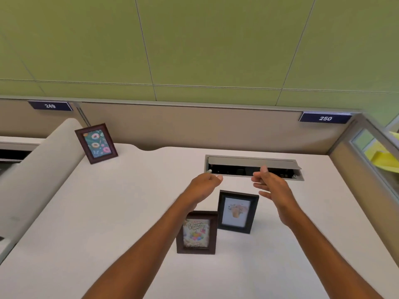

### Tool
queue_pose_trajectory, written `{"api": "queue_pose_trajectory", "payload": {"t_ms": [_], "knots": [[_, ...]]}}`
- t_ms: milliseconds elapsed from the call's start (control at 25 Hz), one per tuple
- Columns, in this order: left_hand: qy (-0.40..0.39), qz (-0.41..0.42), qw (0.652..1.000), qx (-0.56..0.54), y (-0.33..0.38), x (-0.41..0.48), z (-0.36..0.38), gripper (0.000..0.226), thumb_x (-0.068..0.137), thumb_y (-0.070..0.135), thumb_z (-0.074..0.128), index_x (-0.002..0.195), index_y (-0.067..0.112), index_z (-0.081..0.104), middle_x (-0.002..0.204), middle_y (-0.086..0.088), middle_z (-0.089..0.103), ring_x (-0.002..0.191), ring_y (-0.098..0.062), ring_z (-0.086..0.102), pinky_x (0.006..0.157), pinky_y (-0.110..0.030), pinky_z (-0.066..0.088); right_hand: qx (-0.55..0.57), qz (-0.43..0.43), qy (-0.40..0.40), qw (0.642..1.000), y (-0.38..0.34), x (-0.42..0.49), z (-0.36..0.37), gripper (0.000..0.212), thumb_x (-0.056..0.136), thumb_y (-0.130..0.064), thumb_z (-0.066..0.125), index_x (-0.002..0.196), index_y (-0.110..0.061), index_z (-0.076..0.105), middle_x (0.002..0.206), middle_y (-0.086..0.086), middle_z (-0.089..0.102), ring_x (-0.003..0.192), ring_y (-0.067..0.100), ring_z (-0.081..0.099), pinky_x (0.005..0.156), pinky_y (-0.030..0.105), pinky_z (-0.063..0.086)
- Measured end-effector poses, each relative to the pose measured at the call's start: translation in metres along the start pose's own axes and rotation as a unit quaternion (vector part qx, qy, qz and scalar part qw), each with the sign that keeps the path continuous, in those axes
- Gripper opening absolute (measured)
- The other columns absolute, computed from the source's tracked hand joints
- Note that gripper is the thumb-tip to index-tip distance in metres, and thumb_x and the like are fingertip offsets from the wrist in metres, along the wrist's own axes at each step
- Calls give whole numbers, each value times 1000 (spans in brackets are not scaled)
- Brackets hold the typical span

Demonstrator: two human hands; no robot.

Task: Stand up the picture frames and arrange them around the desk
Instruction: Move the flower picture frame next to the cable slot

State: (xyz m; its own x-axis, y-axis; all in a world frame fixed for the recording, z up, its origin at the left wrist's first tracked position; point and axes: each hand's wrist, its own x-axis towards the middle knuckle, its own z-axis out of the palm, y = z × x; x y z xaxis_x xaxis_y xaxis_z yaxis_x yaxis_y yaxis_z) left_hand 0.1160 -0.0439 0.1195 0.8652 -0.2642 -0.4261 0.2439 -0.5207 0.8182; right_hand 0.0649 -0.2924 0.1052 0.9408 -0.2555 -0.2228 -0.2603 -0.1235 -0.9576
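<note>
We see a white desk (108, 212) backed by a beige partition (194, 126) with a cable tray (252, 164) open near the far edge. Three frames stand upright on it: a brown birthday frame (197, 232) near the middle, a black frame (237, 211) just beside it on the right, and a brown donut frame (96, 143) well apart at the far left corner. Our left hand (205, 183) hovers loosely curled, gripping nothing; our right hand (271, 186) hovers with fingers spread, empty, above the black frame.
</note>
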Motion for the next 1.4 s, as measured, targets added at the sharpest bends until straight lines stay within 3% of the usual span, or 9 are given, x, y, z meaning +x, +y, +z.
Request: {"api": "queue_pose_trajectory", "payload": {"t_ms": [200, 280, 320, 480, 600, 840, 1040, 1200, 1400], "knots": [[-19, -23, 992, 123, 7, 21, 16, 35, 111, 57, 49, 107, 26, 65, 142, -5, 60, 147, -23, 49, 107, -39, 39, -21, 63, -30, 997, 49, 5, -20, 89, 87, -82, 46, 143, -16, 63, 141, 8, 69, 129, 29, 65, 115, 50, 51], [-52, -37, 984, 165, 10, 31, 16, 67, 112, 65, 37, 153, 16, 58, 163, -11, 52, 156, -31, 43, 120, -44, 36, -39, 88, -61, 994, 68, 9, -21, 88, 89, -82, 39, 148, -19, 59, 147, 9, 65, 130, 28, 63, 116, 50, 49], [-70, -50, 981, 174, 12, 37, 15, 77, 111, 68, 33, 162, 12, 48, 166, -11, 51, 158, -32, 41, 126, -47, 33, -46, 99, -78, 991, 77, 11, -19, 88, 90, -82, 36, 150, -21, 58, 148, 9, 65, 131, 28, 64, 117, 50, 48], [-148, -79, 967, 190, 11, 59, 18, 84, 109, 73, 30, 169, 15, 36, 168, -10, 47, 150, -29, 51, 125, -48, 40, -22, 137, -121, 983, 103, 18, -10, 76, 92, -85, 30, 139, -37, 65, 136, -1, 74, 126, 22, 70, 110, 45, 54], [-205, -80, 955, 197, 9, 70, 27, 86, 106, 78, 30, 169, 21, 37, 174, -5, 42, 154, -30, 47, 125, -51, 43, 28, 163, -125, 978, 106, 20, -1, 61, 94, -82, 35, 127, -43, 68, 129, -7, 78, 121, 18, 73, 102, 40, 59], [-221, -75, 960, 155, 0, 84, 30, 78, 107, 70, 46, 168, 21, 42, 177, -5, 38, 162, -30, 36, 124, -51, 45, 53, 166, -89, 981, 104, 30, 10, 70, 92, -72, 48, 135, -21, 71, 131, 10, 78, 125, 32, 72, 115, 56, 55], [-216, -71, 970, 90, -1, 92, 25, 76, 104, 72, 52, 159, 19, 51, 162, -9, 57, 148, -31, 53, 126, -54, 44, 53, 140, -78, 986, 104, 37, 12, 66, 90, -70, 55, 132, -22, 73, 129, 6, 80, 121, 26, 75, 109, 45, 59], [-201, -54, 977, 39, -3, 95, 11, 78, 102, 75, 49, 158, 21, 54, 164, -8, 55, 144, -28, 53, 125, -52, 45, 56, 110, -91, 988, 92, 47, 15, 59, 93, -72, 53, 129, -30, 75, 124, -3, 84, 117, 18, 78, 97, 34, 59], [-156, -23, 986, -50, -16, 107, -19, 74, 94, 86, 50, 141, 32, 68, 149, -6, 65, 135, -27, 63, 121, -51, 48, 60, 70, -102, 991, 70, 71, 32, 60, 97, -68, 49, 135, -27, 72, 126, -2, 83, 123, 23, 75, 106, 40, 57]]}}
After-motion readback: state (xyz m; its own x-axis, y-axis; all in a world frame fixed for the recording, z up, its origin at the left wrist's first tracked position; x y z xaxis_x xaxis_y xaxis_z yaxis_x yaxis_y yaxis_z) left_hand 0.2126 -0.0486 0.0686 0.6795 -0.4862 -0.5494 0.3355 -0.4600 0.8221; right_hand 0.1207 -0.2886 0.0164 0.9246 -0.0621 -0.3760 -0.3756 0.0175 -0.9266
